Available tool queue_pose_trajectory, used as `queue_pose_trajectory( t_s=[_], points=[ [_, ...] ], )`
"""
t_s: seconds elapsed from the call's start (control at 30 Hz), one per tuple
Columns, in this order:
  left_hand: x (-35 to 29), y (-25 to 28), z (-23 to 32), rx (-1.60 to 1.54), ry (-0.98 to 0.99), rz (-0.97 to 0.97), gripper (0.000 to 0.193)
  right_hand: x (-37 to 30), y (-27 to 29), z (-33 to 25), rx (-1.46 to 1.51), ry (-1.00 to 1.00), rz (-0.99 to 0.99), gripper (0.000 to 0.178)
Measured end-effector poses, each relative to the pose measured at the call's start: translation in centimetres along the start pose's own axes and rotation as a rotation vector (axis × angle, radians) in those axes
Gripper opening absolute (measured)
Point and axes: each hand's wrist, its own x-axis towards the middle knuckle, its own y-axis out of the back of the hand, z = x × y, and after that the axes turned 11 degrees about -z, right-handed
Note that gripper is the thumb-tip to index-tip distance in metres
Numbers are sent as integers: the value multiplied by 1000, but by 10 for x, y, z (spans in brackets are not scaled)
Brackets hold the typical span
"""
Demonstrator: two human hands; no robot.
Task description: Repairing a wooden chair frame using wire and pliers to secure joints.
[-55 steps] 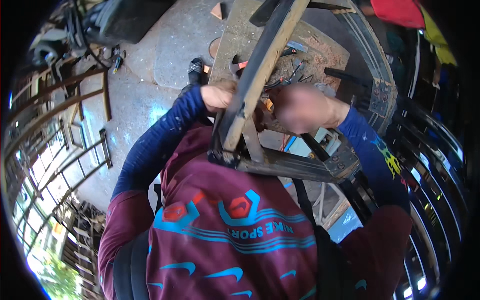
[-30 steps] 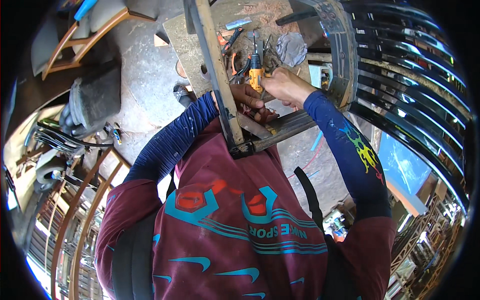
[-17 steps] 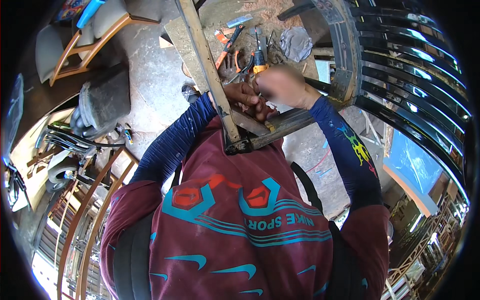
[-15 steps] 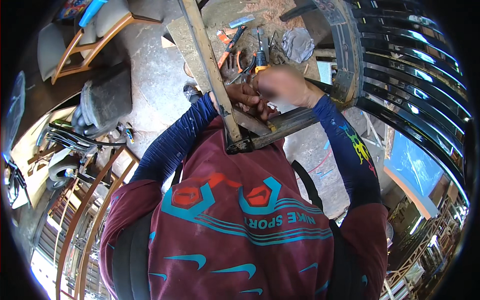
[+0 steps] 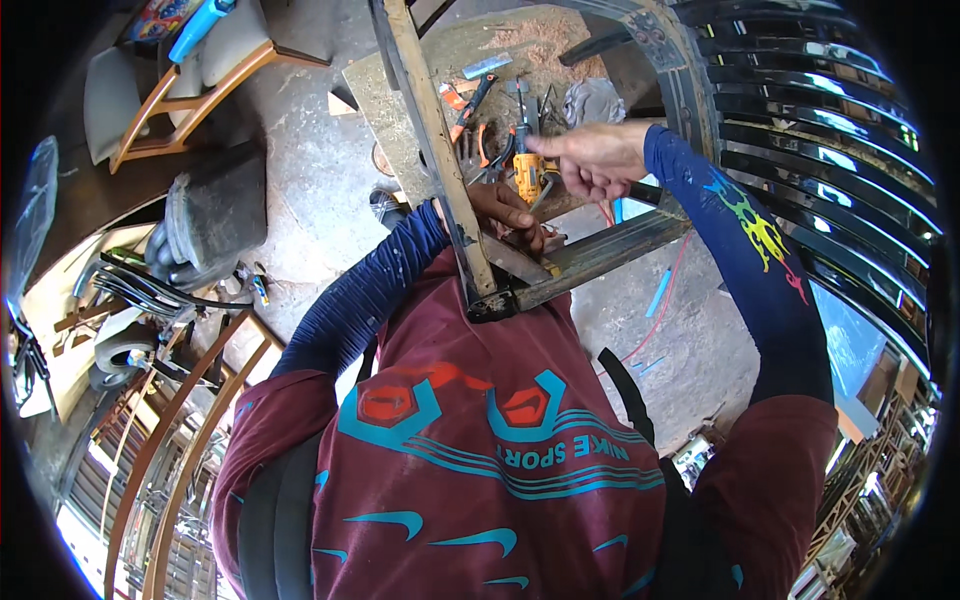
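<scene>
A dark-painted chair frame (image 5: pixel 610 248) with bare wooden edges rests against my front, its corner brace (image 5: pixel 515 262) near my body. Behind the left rail, my left hand (image 5: pixel 505 212) is closed inside this corner, its fingers bent together beside the brace. What it pinches is too small and shaded to name. My right hand (image 5: pixel 600 165) hangs in the air above the frame's right rail, thumb stretched out and apart from the loosely curled fingers. No thing shows in it. Just left of it, a yellow and black power drill (image 5: pixel 527 172) is partly hidden.
Beyond the frame, a work board (image 5: pixel 400 125) bears an orange-and-black hammer (image 5: pixel 470 108), a grey cloth (image 5: pixel 592 102) and wood shavings (image 5: pixel 545 38). Black slats (image 5: pixel 810 130) rise on the right. A red hose (image 5: pixel 672 300) crosses the floor. An upholstered chair (image 5: pixel 195 105) stands at far left.
My right hand has drawn away from my left hand, up and to the right, and its thumb has spread, baring the drill. My left hand stays at the corner.
</scene>
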Motion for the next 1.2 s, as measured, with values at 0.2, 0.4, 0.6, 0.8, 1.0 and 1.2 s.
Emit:
queue_pose_trajectory(
  t_s=[0.2,0.4,0.6,0.8,1.0,1.2],
  points=[
    [-2,-3,4,87,37,154,33,12,-7,-17,153,-127,-263,64],
    [-5,3,-3,285,116,285,36,6,-16,-15,320,-88,-318,36],
    [-4,-8,8,209,44,246,33,-4,-20,-7,399,71,-298,25],
    [-3,6,-13,147,-46,57,33,16,-6,10,-1099,619,180,12],
    [3,-3,3,23,-189,-150,30,17,-15,36,-1288,856,524,23],
    [-3,-4,2,50,-116,-48,31,-3,-20,-3,-140,34,36,33]
  ],
)
